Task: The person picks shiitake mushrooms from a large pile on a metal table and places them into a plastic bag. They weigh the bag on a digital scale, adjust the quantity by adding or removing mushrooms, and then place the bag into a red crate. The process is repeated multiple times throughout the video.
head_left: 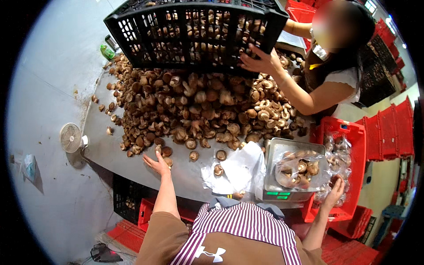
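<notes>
My left hand lies flat and open on the grey table, fingers touching loose brown mushrooms at the near edge of a big mushroom heap. My right hand reaches down to the right, fingers on clear bags of mushrooms in a red crate; whether it grips one I cannot tell. A clear bag of mushrooms sits on the metal pan of a scale between my arms.
Across the table another person's hand tips a black crate over the heap. White bags or paper lie by the scale. A small white fan stands at left. Red crates are stacked at right.
</notes>
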Demonstrator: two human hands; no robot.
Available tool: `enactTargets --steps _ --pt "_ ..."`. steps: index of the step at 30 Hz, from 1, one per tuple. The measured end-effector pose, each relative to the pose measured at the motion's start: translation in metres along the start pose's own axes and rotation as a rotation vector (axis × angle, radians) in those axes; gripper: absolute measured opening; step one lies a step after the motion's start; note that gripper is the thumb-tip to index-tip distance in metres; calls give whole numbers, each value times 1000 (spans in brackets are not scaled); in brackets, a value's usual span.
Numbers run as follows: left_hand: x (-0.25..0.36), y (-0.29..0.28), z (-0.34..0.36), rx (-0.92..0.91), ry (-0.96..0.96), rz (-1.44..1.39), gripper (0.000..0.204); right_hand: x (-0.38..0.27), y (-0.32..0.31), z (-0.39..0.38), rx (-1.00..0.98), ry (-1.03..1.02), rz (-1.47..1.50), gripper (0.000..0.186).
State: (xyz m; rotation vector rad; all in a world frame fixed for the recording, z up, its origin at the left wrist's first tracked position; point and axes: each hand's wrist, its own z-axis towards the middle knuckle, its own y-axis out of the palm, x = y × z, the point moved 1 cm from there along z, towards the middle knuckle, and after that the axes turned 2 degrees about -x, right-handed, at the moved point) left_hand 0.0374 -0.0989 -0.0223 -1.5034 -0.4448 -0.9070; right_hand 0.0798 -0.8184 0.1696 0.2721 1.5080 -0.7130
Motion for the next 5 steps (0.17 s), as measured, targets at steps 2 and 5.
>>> enactTargets --steps 2,5 --pt "-9 -3 1 33 -9 -25 77 -13 7 2 -23 -21 -92 28" --pt "-29 7 2 18 31 54 79 -31 23 3 6 -75 -70 27"
